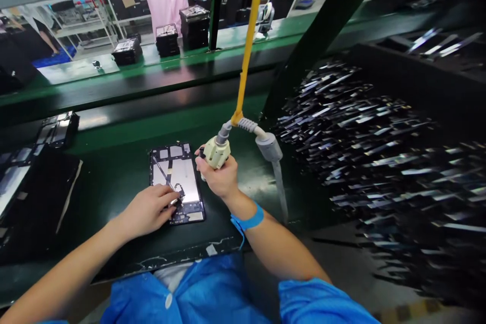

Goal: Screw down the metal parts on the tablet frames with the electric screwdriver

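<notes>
The right hand [220,177] is clenched around the cream electric screwdriver [216,153], its long axis upright, tip hidden below the fist; just left of that grip the open tablet [177,182] lies lengthwise away from the person; the left hand's [149,209] fingertips press its lower edge, grasping nothing.

The electric screwdriver [216,153] is cream with a grey cable [266,143], hung from a yellow strap [248,40]. A bright blue wrist strap [248,221] matches the blue smock [205,293]. The workbench [114,172] is dark green, and the open tablet [177,182] is black with silver inside.
</notes>
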`<state>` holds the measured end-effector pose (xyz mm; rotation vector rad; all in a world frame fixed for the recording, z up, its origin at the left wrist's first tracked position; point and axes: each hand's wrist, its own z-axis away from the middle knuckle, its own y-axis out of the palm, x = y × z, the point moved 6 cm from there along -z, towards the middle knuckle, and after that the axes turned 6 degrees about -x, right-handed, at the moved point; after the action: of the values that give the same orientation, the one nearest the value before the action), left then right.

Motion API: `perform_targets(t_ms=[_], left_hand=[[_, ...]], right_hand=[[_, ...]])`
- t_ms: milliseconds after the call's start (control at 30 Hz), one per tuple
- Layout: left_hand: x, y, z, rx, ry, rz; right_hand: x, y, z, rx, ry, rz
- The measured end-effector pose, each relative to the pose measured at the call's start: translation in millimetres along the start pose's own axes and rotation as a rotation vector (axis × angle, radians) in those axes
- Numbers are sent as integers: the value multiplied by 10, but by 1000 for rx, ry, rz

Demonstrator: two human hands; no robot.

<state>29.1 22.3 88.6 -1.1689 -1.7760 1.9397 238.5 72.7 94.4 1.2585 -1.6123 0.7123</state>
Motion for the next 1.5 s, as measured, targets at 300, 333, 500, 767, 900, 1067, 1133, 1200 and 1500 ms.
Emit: perform_targets(t_ms=[300,333,500,767,900,1067,1133,1200,1500], left_hand=[[-69,177,-3,63,-47,-31],[-76,178,19,45,-30,-14],[-154,93,165,-41,63,93],[-228,220,385,-154,195,13],[-214,284,416,-221,213,-5],[-211,316,440,-286,276,13],[-202,330,443,-295,282,30],[-189,340,447,-312,267,51],[-104,376,485,-356,203,77]], right_hand=[[82,-10,1,4,-79,34],[86,-11,2,1,-88,39],[71,-6,-2,-23,-111,76],[80,-4,-4,-27,-146,60],[50,6,2,-10,-129,53],[19,9,2,-8,-105,65],[30,10,4,-8,-114,57],[41,14,7,-6,-121,46],[-31,18,13,8,-64,13]])
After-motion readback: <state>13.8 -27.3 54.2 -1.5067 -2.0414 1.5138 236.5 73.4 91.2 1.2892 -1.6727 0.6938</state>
